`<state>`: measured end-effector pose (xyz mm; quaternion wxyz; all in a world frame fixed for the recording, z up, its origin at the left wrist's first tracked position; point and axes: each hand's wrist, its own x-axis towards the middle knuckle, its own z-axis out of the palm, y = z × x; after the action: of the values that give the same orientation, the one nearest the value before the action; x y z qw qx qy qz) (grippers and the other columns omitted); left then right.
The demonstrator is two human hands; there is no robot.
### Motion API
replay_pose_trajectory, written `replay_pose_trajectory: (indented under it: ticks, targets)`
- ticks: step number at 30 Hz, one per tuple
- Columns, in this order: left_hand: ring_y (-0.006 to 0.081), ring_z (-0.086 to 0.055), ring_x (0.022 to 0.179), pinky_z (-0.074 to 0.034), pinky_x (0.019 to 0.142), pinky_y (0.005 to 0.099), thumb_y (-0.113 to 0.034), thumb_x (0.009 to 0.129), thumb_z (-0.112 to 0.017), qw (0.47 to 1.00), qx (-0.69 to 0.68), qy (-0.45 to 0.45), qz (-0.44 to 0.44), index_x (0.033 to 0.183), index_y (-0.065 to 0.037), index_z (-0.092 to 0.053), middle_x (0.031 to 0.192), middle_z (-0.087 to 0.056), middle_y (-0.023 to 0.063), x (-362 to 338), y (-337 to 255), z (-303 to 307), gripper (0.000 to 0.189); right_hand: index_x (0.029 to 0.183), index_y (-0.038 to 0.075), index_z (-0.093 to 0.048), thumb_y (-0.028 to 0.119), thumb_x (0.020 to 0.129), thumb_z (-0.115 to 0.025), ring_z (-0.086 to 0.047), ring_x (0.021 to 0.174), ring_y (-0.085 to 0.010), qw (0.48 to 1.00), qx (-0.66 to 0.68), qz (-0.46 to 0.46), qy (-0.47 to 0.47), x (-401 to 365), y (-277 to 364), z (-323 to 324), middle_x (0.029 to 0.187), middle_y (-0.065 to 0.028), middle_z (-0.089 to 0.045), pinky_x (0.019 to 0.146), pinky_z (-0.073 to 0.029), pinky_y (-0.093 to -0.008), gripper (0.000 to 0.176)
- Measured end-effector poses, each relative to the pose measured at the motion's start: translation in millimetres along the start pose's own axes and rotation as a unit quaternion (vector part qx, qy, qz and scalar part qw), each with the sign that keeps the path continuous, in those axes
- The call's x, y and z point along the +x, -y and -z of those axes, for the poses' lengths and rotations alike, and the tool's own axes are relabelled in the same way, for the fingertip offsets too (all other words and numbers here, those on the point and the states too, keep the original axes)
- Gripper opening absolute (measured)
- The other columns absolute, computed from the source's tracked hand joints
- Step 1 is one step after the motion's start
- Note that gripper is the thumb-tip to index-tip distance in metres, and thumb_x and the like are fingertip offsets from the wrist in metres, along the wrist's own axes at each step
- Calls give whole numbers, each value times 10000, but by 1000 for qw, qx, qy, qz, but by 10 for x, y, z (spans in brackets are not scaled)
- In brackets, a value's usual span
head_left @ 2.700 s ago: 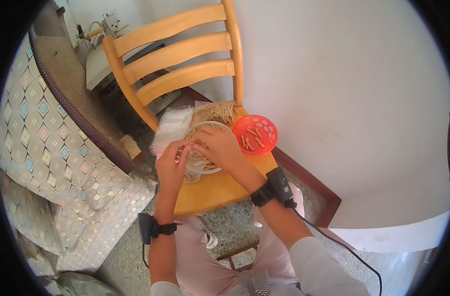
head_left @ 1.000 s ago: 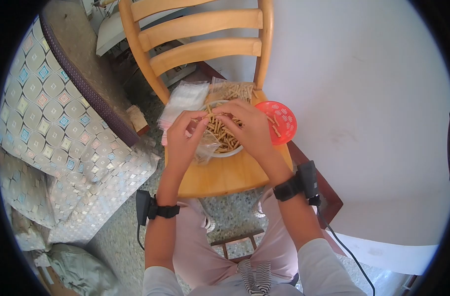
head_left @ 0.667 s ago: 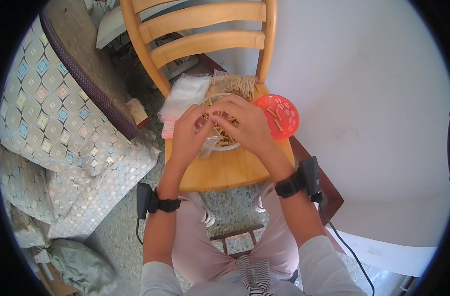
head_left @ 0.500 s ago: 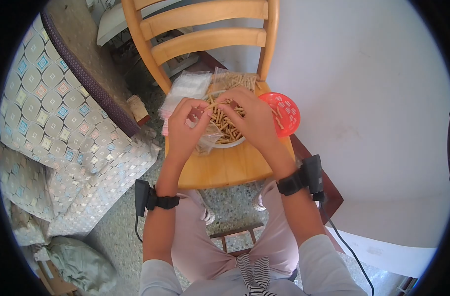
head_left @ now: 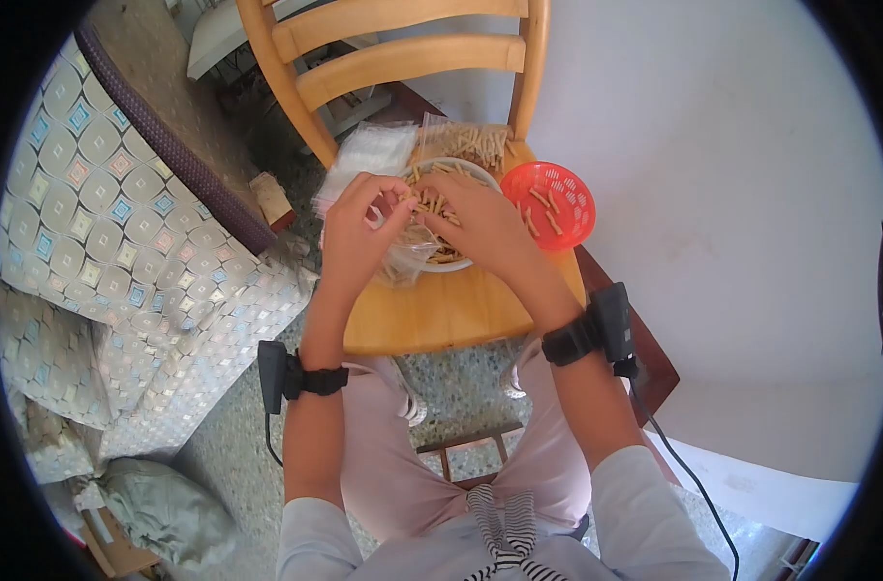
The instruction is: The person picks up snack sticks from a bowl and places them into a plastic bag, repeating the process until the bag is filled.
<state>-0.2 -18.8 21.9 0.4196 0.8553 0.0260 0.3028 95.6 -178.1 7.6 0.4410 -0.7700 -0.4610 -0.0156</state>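
My left hand (head_left: 356, 221) is over the left rim of a white bowl (head_left: 488, 174), thumb and fingertips pinched on a short brown stick (head_left: 409, 198). Close beside it, my right hand (head_left: 485, 221) curls over the bowl, its thumb and fingers bent toward the left fingertips. What its fingertips hold is partly hidden. Many short brown sticks (head_left: 446, 254) fill the bowl. A clear plastic bag (head_left: 404, 261) lies at the bowl's front left, below my left hand.
The bowl stands on a wooden chair (head_left: 441, 324). Behind it lie a bag of brown sticks (head_left: 468, 145) and a stack of clear zip bags (head_left: 371, 155). A red basket (head_left: 582, 208) at the right holds several stick pieces. A patterned cloth (head_left: 141, 252) hangs at left; a white wall (head_left: 722, 194) is right.
The stick that spanned both hands' fingertips now shows mainly at the left fingertips. My right fingers have bent lower over the bowl. The view has shifted slightly, showing more of the red basket.
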Motion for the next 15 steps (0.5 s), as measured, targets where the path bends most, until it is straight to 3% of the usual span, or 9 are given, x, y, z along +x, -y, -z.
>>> replay_pose_trajectory:
  ticks: [2,4,6,10,12,15]
  targets:
    - [144,-583,793,-441,705,287,-113,825,-731,999,27,30,13,927,-90,-682,870,-607,9,8,80,91,116,1136,61,-638,303,900,-666,-649,979,-311,998,-42,-29,21,-47,-109,-70,1081,-131,-657,813,-514,-404,339]
    - [220,-604,930,-440,838,349,-131,807,-753,969,208,93,-93,931,-83,-679,942,-631,37,-15,177,170,152,1158,61,-643,344,896,-671,-647,1002,-321,994,-84,-59,42,-80,-154,-118,1097,-141,-662,832,-509,-419,386]
    - [245,-598,974,-431,874,368,-136,794,-754,968,208,111,-83,921,-88,-681,987,-638,37,-28,271,159,154,1135,57,-668,361,867,-689,-665,959,-348,989,-111,-70,74,-84,-199,-160,1077,-165,-665,793,-519,-459,406]
    - [267,-590,1021,-432,919,387,-132,778,-747,960,206,182,-40,901,-92,-680,1064,-641,39,-87,325,172,146,1036,74,-707,349,854,-695,-674,926,-343,987,-124,-73,74,-83,-238,-238,961,-164,-688,775,-521,-457,329]
    - [268,-586,1037,-434,924,387,-132,776,-747,958,212,185,-47,896,-91,-676,1081,-637,38,-72,336,165,146,933,95,-723,296,852,-675,-683,852,-342,985,-93,-86,117,-69,-257,-244,827,-152,-691,742,-524,-464,222]
    - [270,-577,1065,-440,931,386,-134,774,-746,959,209,184,-61,891,-89,-671,1112,-631,36,-79,331,169,147,958,99,-691,210,861,-648,-683,821,-305,976,-152,-84,130,-49,-257,-242,826,-102,-702,707,-527,-420,154]
